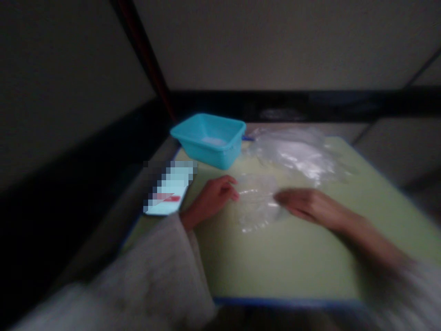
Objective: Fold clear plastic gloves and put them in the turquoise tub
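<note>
A clear plastic bag [257,202] lies on the light green table between my two hands, its shiny edges catching the light. At its right edge, the fingers of my right hand [306,204] are pressed together on the plastic; motion blurs that hand a little. My left hand [218,195] is by the bag's left edge, fingers loosely bent, with a gap between the fingertips and nothing visible in them. Whether those fingertips touch the bag is hard to make out.
Behind my left hand stands a turquoise plastic basin [225,158] with something whitish inside. A heap of clear plastic bags [296,151] covers the far right. A phone-like slab [165,208] with a lit, partly pixelated face lies at the left edge of the table [285,271].
</note>
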The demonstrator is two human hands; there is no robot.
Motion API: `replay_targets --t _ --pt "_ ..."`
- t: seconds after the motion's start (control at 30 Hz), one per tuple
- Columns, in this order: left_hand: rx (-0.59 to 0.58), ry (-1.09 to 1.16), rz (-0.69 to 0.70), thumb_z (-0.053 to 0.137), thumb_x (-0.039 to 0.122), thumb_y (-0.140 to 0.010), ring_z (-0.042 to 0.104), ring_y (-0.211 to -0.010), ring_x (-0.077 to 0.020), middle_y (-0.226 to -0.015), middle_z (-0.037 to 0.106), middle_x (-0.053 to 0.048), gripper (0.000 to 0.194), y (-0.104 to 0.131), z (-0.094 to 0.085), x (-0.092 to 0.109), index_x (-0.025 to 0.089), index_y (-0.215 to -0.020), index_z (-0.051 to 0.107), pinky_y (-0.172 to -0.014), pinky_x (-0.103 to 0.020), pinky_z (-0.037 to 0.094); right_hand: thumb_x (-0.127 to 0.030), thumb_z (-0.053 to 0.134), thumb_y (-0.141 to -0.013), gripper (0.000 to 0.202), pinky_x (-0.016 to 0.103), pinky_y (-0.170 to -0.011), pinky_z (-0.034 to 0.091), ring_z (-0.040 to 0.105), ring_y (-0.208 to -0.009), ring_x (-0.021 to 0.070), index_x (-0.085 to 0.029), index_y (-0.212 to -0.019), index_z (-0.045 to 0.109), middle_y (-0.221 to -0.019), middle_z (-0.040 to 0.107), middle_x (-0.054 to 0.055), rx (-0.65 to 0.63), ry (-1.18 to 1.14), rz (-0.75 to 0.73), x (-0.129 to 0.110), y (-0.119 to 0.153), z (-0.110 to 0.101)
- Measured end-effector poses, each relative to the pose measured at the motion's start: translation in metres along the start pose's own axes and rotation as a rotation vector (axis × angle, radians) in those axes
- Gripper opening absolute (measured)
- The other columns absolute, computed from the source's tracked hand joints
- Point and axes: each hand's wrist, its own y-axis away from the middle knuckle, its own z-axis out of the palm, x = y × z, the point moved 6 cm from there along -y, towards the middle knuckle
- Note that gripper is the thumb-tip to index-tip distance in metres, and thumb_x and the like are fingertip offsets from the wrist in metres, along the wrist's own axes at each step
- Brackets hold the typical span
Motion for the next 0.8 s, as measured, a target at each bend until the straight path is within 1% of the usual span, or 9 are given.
replay_targets --t 0.2,0.33,0.43,0.5,0.57,0.63,0.7,0.8 --pt "0.003 0.002 -0.004 0.048 0.018 -0.081 0.07 -0.073 -0.0179 -0.075 0.072 -0.004 0.014 -0.001 0.0 0.001 0.016 -0.093 0.056 -0.067 -0.028 0.053 -0.024 0.038 -0.097 0.028 0.037 -0.084 0.054 0.066 -0.096 0.0199 -0.014 -0.11 0.06 -0.108 0.068 0.012 -0.01 -0.084 0.135 0.007 -0.001 -0.003" --pt "0.01 0.021 -0.02 0.049 0.018 -0.08 0.07 -0.071 -0.0179 -0.074 0.072 -0.005 0.014 -0.001 -0.003 0.001 0.016 -0.092 0.055 -0.064 -0.027 0.053 -0.025 0.039 -0.095 0.024 0.033 -0.075 0.053 0.067 -0.086 0.019 -0.016 -0.103 0.06 -0.1 0.069 0.011 0.029 -0.158 0.206 0.015 0.0 -0.003" --pt "0.022 0.01 -0.037 0.049 0.018 -0.08 0.07 -0.07 -0.0174 -0.072 0.071 -0.004 0.014 -0.001 -0.005 0.001 0.016 -0.091 0.056 -0.063 -0.026 0.052 -0.028 0.041 -0.093 0.021 0.028 -0.062 0.05 0.064 -0.07 0.0165 -0.017 -0.092 0.058 -0.082 0.068 0.006 0.089 -0.221 0.296 0.022 0.0 -0.004" --pt "0.033 0.007 -0.047 0.049 0.017 -0.079 0.07 -0.069 -0.0173 -0.072 0.071 -0.004 0.014 -0.001 -0.006 0.001 0.016 -0.091 0.056 -0.062 -0.025 0.052 -0.03 0.044 -0.091 0.02 0.023 -0.051 0.045 0.059 -0.057 0.0135 -0.017 -0.083 0.056 -0.067 0.064 0.002 0.144 -0.269 0.36 0.026 -0.001 -0.004" --pt "0.048 0.02 -0.062 0.049 0.016 -0.078 0.069 -0.068 -0.017 -0.071 0.071 -0.003 0.013 -0.002 -0.007 0.0 0.016 -0.09 0.055 -0.062 -0.025 0.052 -0.032 0.047 -0.089 0.02 0.021 -0.046 0.041 0.054 -0.051 0.0115 -0.018 -0.077 0.055 -0.06 0.061 -0.001 0.193 -0.33 0.408 0.029 -0.004 -0.004" --pt "0.06 0.03 -0.082 0.048 0.014 -0.078 0.069 -0.066 -0.0164 -0.069 0.07 -0.003 0.013 -0.002 -0.008 -0.001 0.015 -0.089 0.055 -0.061 -0.025 0.052 -0.034 0.05 -0.086 0.02 0.021 -0.045 0.04 0.054 -0.051 0.0113 -0.018 -0.076 0.055 -0.061 0.061 0.0 0.235 -0.388 0.454 0.033 -0.007 -0.003" --pt "0.07 0.032 -0.094 0.047 0.012 -0.077 0.068 -0.064 -0.0157 -0.067 0.069 -0.002 0.014 -0.003 -0.008 0.0 0.015 -0.089 0.054 -0.059 -0.024 0.051 -0.035 0.052 -0.082 0.019 0.022 -0.047 0.042 0.056 -0.053 0.0124 -0.018 -0.075 0.056 -0.062 0.063 0.001 0.276 -0.439 0.515 0.039 -0.01 -0.001" --pt "0.1 0.028 -0.09 0.044 0.009 -0.076 0.067 -0.061 -0.0145 -0.066 0.065 0.0 0.016 -0.003 -0.01 0.001 0.016 -0.089 0.052 -0.058 -0.023 0.05 -0.033 0.054 -0.075 0.015 0.023 -0.049 0.044 0.057 -0.054 0.0137 -0.018 -0.072 0.055 -0.062 0.063 0.002 0.314 -0.513 0.618 0.049 -0.014 0.005"
